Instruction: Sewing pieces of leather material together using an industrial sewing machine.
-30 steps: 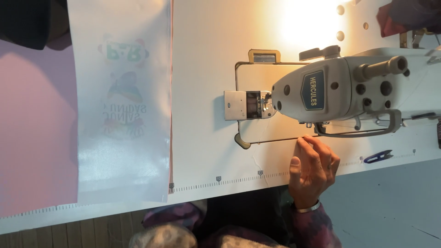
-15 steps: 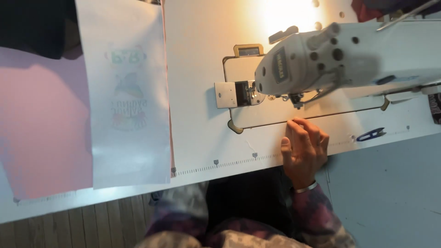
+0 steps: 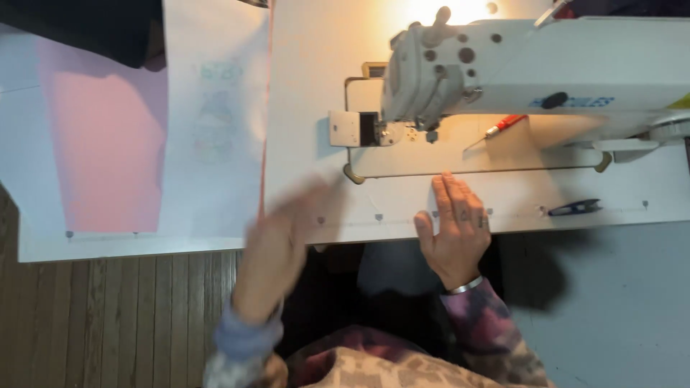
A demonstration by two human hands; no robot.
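My right hand (image 3: 454,231) lies flat on the white table (image 3: 309,108), fingers together, just in front of the sewing machine's base plate. The white sewing machine (image 3: 532,68) stands beyond it, its needle end toward the left. My left hand (image 3: 282,241) is blurred in motion near the table's front edge, fingers apart, holding nothing. To its left lie a white printed fabric panel (image 3: 215,122) and a pink fabric piece (image 3: 108,151).
Blue thread snips (image 3: 575,208) lie on the table to the right of my right hand. A red-handled tool (image 3: 503,126) rests under the machine arm. Dark cloth (image 3: 86,29) lies at the top left. Wooden floor (image 3: 115,323) shows below the table.
My left hand has come into view, rising toward the table's front edge. The camera view has shifted so the machine sits further right. My right hand stays flat on the table.
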